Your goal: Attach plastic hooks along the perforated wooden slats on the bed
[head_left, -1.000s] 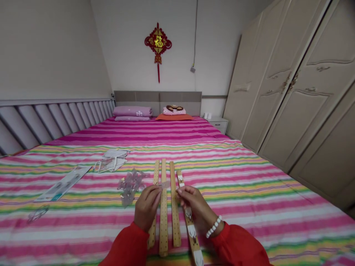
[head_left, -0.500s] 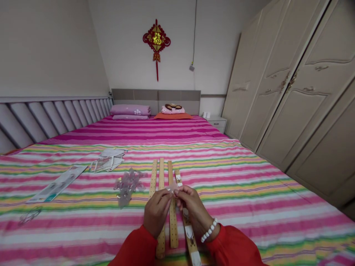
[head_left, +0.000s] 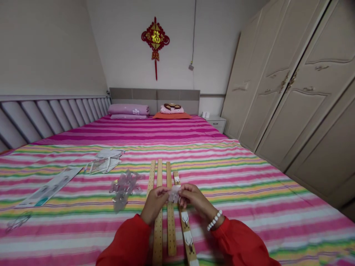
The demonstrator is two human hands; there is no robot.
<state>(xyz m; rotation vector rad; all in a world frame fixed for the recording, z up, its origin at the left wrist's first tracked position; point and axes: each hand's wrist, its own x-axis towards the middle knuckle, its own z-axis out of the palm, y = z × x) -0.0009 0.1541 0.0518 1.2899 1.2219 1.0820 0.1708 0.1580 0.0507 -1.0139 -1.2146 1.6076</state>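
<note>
A small translucent piece (head_left: 174,194) is held up over the wooden strips, pinched at its left edge by the left hand (head_left: 155,204) and at its right edge by the right hand (head_left: 196,201). Each grip is narrow, thumb against fingers, with the edges of the piece covered by the fingertips; its exact shape, and whatever is fixed on it, cannot be made out.

Beneath the hands, three perforated wooden strips (head_left: 170,225) are laid lengthwise on the striped bedspread (head_left: 249,207). The leftmost is partly hidden by the left hand and forearm, and the near end of the middle one is cut off by the lower edge of the view. To their right, a strip with white hooks (head_left: 186,227) is covered partway along by the right hand, and its near end is also cut off. A white bead bracelet (head_left: 215,220) is worn on the right wrist.

To the left of the strips, a pile of translucent pieces (head_left: 126,186) is heaped, too tangled to be counted. Farther left, some flat packets (head_left: 107,162), a long clear package (head_left: 51,186) and a thin, blurred object (head_left: 19,221) are seen, the last not identifiable.
</note>
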